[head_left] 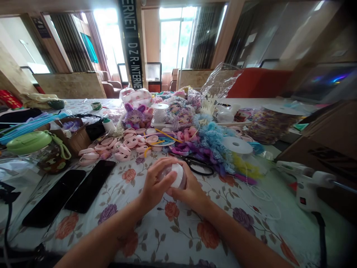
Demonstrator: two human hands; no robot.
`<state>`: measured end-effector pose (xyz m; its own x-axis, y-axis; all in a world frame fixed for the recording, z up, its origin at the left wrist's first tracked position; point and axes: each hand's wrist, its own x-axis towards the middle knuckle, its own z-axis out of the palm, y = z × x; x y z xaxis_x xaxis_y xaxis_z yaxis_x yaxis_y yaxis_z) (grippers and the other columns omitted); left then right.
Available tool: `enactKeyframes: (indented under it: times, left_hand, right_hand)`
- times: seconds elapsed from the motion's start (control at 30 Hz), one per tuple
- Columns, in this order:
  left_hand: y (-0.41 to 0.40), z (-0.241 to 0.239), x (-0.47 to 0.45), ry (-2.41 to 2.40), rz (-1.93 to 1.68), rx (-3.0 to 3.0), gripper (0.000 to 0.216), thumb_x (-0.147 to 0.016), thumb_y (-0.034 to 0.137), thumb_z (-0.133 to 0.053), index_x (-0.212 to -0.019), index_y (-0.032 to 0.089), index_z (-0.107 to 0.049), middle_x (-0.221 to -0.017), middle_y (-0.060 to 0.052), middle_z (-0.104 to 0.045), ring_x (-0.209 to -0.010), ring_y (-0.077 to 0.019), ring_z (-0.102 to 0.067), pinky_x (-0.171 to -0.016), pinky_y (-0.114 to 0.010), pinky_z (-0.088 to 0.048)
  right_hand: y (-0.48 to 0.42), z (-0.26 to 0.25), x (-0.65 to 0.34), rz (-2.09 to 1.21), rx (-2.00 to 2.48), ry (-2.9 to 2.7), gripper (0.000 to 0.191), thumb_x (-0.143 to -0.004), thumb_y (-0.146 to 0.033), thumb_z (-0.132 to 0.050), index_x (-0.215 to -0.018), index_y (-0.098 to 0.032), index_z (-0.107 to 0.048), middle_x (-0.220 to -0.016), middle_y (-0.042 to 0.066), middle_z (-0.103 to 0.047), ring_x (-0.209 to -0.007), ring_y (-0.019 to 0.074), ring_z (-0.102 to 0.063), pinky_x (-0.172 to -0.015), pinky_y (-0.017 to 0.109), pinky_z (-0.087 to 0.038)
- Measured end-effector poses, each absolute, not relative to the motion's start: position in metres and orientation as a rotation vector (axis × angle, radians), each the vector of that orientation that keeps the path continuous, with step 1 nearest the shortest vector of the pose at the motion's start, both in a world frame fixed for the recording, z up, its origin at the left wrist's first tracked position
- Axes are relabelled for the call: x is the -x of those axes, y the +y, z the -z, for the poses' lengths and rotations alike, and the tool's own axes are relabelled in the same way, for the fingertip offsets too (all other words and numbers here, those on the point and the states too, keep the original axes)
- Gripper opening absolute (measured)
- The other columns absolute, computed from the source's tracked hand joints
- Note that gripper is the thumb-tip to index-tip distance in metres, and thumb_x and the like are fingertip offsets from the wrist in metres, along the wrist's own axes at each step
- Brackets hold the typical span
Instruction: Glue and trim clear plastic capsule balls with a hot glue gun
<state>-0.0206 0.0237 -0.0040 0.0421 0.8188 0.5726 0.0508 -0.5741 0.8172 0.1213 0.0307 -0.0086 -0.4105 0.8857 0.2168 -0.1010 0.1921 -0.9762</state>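
Both my hands meet over the floral tablecloth point(173, 227) near the middle of the table. My left hand point(154, 184) wraps its fingers round a small white spool point(178, 175) with a clear rim. My right hand point(189, 191) cups the same spool from below and the right, fingers closed on it. Black scissors point(199, 165) lie just beyond my hands. Behind them spreads a pile of pink doll parts point(125, 145), coloured lace and ribbon point(214, 143), and dolls with purple hair point(135, 117).
Two black phones point(90, 186) lie at the left. A green-lidded jar point(30, 143) and a cardboard box point(74, 136) stand beyond them. A white glue gun point(305, 180) sits at the right beside a brown carton point(326, 149). A flat white spool point(237, 145) rests on the lace.
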Motion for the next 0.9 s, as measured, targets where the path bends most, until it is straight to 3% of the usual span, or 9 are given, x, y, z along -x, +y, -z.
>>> enactKeyframes:
  times: [0.33, 0.5, 0.6, 0.73, 0.83, 0.9]
  left_hand:
    - [0.0215, 0.0023, 0.019, 0.829, -1.579, -1.673, 0.021, -0.091, 0.029, -0.057, -0.105, 0.02, -0.07, -0.111, -0.009, -0.068, -0.109, -0.0237, -0.061, -0.097, -0.036, -0.047]
    - [0.0228, 0.003, 0.0198, 0.899, -1.573, -1.601, 0.031, -0.095, 0.041, -0.047, -0.103, 0.021, -0.07, -0.11, -0.008, -0.069, -0.108, -0.0244, -0.061, -0.097, -0.037, -0.047]
    - [0.0243, 0.0025, 0.0214, 0.949, -1.55, -1.499, 0.045, -0.097, 0.05, -0.037, -0.109, 0.021, -0.068, -0.114, -0.009, -0.069, -0.107, -0.0244, -0.063, -0.095, -0.037, -0.048]
    - [0.0255, 0.0021, 0.0221, 0.97, -1.538, -1.568, 0.041, -0.085, 0.049, -0.062, -0.115, 0.021, -0.065, -0.118, -0.008, -0.068, -0.111, -0.025, -0.061, -0.096, -0.035, -0.048]
    - [0.0255, 0.0053, 0.0199, 1.027, -1.613, -1.569, 0.036, -0.088, 0.045, -0.06, -0.113, 0.021, -0.065, -0.116, -0.008, -0.068, -0.11, -0.0239, -0.061, -0.098, -0.036, -0.047]
    - [0.0252, 0.0088, 0.0159, 1.097, -1.706, -1.558, 0.034, -0.092, 0.045, -0.054, -0.114, 0.02, -0.064, -0.116, -0.008, -0.067, -0.11, -0.0233, -0.06, -0.099, -0.037, -0.046]
  right_hand:
    - [0.0291, 0.0093, -0.1231, -1.305, 0.752, -1.628, 0.073, -0.068, -0.04, -0.081, -0.126, -0.024, -0.039, -0.121, 0.008, -0.057, -0.11, 0.0261, -0.058, -0.091, 0.038, -0.049]
    - [0.0296, 0.0111, -0.1216, -1.296, 0.837, -1.631, 0.073, -0.067, -0.042, -0.081, -0.124, -0.023, -0.039, -0.112, 0.007, -0.058, -0.1, 0.0246, -0.059, -0.083, 0.037, -0.05]
    - [0.0323, 0.0108, -0.1218, -1.175, 0.901, -1.695, 0.078, -0.063, -0.039, -0.083, -0.126, -0.024, -0.04, -0.117, 0.008, -0.056, -0.103, 0.0256, -0.057, -0.086, 0.039, -0.049]
    - [0.0345, 0.0065, -0.1247, -1.062, 0.912, -1.731, 0.078, -0.064, -0.033, -0.082, -0.13, -0.025, -0.041, -0.132, 0.009, -0.051, -0.118, 0.029, -0.052, -0.102, 0.045, -0.042]
    - [0.0325, 0.0062, -0.1239, -1.11, 0.842, -1.725, 0.077, -0.074, -0.04, -0.076, -0.138, -0.027, -0.036, -0.142, 0.009, -0.044, -0.129, 0.028, -0.045, -0.112, 0.045, -0.033]
    - [0.0301, 0.0083, -0.1196, -1.136, 0.777, -1.655, 0.069, -0.084, -0.048, -0.066, -0.141, -0.028, -0.032, -0.143, 0.008, -0.043, -0.129, 0.0261, -0.045, -0.111, 0.043, -0.035]
